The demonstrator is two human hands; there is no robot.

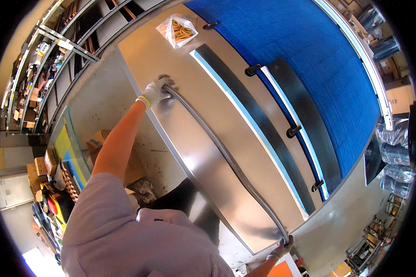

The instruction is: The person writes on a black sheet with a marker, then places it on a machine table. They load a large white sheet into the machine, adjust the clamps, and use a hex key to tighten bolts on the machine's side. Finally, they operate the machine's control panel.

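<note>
Left hand (156,92): clasping grey strip (236,170), grip partly hidden
Right hand (280,249): gripping other end, forearm (262,269) cut off
Counter (226,127): shiny stretch between strip and black panel (252,108)

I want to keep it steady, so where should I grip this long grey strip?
Probably both ends, from your side of the table: the grey strip is long, thin and looks wavy. Your left hand and right hand hold those ends.

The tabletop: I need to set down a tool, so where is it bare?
Bare tabletop: between the grey strip and the near edge; between that strip and the nearer dark board; between the left hand and clear bag. Crowded: the far side, with blue cloth, a second dark board and black fittings.
</note>
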